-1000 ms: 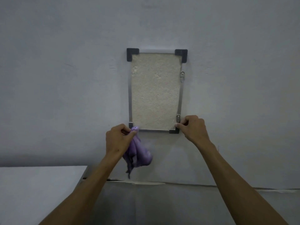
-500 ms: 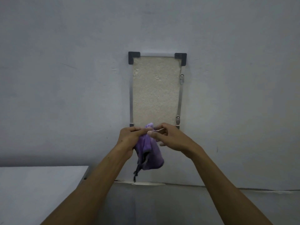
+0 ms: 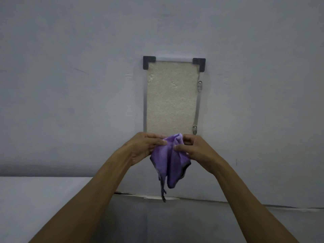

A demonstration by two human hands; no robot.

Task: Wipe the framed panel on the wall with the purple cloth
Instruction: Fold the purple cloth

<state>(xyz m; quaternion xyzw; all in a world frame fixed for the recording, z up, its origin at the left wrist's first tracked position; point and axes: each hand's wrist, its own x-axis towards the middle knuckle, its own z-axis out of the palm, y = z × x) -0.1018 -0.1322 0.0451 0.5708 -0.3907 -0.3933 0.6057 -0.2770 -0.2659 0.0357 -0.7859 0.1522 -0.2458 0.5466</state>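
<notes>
purple cloth point(image 3: 169, 160) pinched between both hands' fingers point(image 3: 162, 142), below framed panel point(image 3: 171, 99)

A grey wall point(image 3: 70, 85) rises behind a pale flat surface point(image 3: 35, 199) at lower left.

The framed panel point(image 3: 171, 97) is mounted on the wall point(image 3: 70, 85), above centre. Directly below its lower edge, the cloth point(image 3: 169, 160) is held between the left hand point(image 3: 142, 149) on its left and the right hand point(image 3: 196, 151) on its right. A flat surface point(image 3: 35, 199) is seen at lower left, below the wall.
</notes>
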